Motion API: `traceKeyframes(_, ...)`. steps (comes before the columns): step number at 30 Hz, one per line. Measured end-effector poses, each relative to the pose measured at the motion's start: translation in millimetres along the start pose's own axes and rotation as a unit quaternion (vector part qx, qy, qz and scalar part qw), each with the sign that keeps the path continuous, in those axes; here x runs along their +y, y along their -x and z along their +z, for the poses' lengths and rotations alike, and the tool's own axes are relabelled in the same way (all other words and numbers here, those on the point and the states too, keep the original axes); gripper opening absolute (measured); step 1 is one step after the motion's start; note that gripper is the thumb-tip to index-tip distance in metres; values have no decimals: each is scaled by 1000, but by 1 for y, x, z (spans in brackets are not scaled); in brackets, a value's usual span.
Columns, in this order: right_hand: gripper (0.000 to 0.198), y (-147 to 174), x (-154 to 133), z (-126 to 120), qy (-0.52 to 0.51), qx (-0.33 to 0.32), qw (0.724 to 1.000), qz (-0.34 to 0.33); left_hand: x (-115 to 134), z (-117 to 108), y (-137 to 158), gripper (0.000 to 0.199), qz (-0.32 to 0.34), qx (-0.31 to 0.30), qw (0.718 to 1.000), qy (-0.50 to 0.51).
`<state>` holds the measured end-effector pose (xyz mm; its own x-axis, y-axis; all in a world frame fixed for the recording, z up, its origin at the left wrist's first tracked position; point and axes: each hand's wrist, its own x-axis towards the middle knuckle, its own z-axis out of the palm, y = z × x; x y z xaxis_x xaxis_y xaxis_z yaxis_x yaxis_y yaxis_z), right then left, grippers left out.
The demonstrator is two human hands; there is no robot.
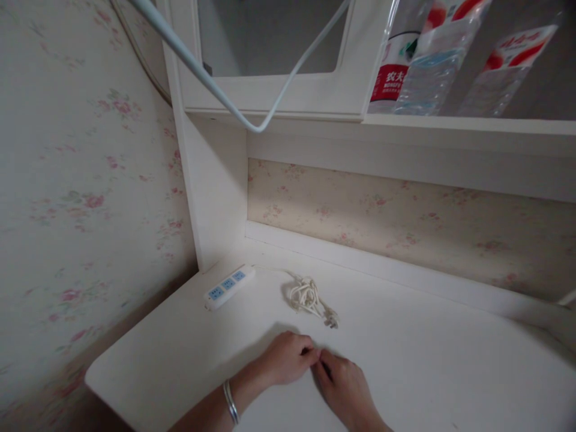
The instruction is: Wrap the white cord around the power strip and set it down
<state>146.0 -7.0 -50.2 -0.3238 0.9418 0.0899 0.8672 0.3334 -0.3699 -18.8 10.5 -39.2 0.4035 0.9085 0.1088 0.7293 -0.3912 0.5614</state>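
Left hand [290, 358] and right hand [345, 384] touch, can't tell if gripping anything; nearby cord [308, 295] bundled, likely gathering slack.

Surface [432, 366]: plain white, with a rounded corner [96, 377] that I see to the front left of the power strip [229, 289]. The strip, used here as reference, lies flat at a slant with three blue socket panels [228, 284] facing up. Behind it, an upright white side panel [216, 192] meets the surface. Cord [306, 295]: pale, leaves the strip's far end and lies in a loose tangle to the strip's right. Plug [332, 324]: on the surface, right of the strip, beyond most of the tangle.
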Motion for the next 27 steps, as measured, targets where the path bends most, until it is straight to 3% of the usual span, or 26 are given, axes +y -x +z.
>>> traceKeyframes(6, 31, 1, -1, -2, 3, 3, 1000, -3, 3, -2, 1, 36, -7, 19, 999, 49)
traceKeyframes(9, 35, 1, -3, -3, 12, 6, 1000, -6, 3, -4, -3, 35, -26, 34, 992, 122)
traceKeyframes(11, 39, 1, -4, -4, 22, 12, 1000, -7, 1, -7, -8, 37, -50, 79, 977, 190)
traceKeyframes(16, 43, 1, -6, -2, 26, 27, 999, -15, -10, -21, -21, 33, -105, 275, 910, 292)
traceKeyframes(18, 43, 1, -5, -1, 9, 30, 999, -12, -14, -25, -24, 28, -102, 301, 898, 303)
traceKeyframes(20, 44, 0, -3, -2, -18, 45, 999, 9, -16, -25, -25, 36, -85, 287, 909, 291)
traceKeyframes(23, 45, -2, 4, -8, -69, 98, 989, 81, -17, -21, -24, 45, -44, 222, 949, 222)
traceKeyframes(27, 44, -11, 26, -14, -112, 186, 964, 156, -17, -15, -19, 29, -12, 183, 974, 135)
